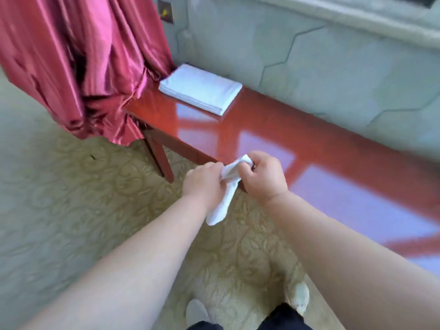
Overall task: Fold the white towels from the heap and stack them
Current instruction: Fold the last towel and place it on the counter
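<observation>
We grip a small white towel (223, 194) in both hands, left hand (203, 182) and right hand (263, 175); folded towels (200, 88), perhaps several, lie on the table (262, 125).

Two hands: left hand (204, 184), right hand (264, 175); one loose towel (222, 201) at the worktop (262, 129) edge; one folded stack (200, 88) on the worktop; one red drape (83, 63); two feet (195, 312).

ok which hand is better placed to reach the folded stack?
Probably left. The left hand and right hand both grip the white towel, but the folded stack lies ahead and leftward on the table, so the right would have to cross over.
</observation>
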Demonstrator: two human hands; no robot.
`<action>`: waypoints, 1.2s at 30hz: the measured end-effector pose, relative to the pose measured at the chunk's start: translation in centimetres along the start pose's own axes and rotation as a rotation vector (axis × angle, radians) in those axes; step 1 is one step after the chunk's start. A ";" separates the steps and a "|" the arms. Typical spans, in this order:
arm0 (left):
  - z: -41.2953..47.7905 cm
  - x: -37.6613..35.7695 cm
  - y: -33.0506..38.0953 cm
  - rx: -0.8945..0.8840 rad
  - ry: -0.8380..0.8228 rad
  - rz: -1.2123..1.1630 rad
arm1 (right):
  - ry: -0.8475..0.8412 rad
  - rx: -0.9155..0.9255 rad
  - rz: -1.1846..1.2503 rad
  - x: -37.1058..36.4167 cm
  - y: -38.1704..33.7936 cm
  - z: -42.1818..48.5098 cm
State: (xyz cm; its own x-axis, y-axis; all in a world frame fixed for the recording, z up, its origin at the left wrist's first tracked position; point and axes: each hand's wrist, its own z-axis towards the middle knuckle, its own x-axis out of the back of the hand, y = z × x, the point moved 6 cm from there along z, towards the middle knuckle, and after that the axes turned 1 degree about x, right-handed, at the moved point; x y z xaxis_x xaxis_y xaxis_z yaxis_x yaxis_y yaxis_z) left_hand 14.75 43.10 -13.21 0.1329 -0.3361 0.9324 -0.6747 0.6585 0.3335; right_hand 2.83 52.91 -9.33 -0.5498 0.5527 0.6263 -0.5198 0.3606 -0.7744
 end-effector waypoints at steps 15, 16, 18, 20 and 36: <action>6.4 17.2 21.4 -0.318 0.104 -0.198 | 0.296 -0.070 0.288 27.7 -2.6 4.0; 6.9 17.7 22.8 -0.334 0.118 -0.200 | 0.301 -0.063 0.254 29.1 -1.9 4.3; 7.8 18.1 25.3 -0.357 0.133 -0.185 | 0.286 -0.062 0.180 31.9 -0.3 4.7; 8.5 17.9 27.7 -0.389 0.139 -0.136 | 0.267 -0.048 0.087 34.4 1.5 5.1; 19.6 9.2 36.6 -0.493 0.129 0.105 | -0.195 -0.402 -0.611 39.4 21.9 7.5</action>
State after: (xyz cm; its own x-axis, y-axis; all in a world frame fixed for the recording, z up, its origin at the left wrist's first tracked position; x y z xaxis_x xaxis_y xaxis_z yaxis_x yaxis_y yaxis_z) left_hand -22.94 50.85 4.86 0.1921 -0.1858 0.9636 -0.2716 0.9335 0.2342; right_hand -35.15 76.91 -0.99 -0.3659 0.0369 0.9299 -0.5112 0.8270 -0.2339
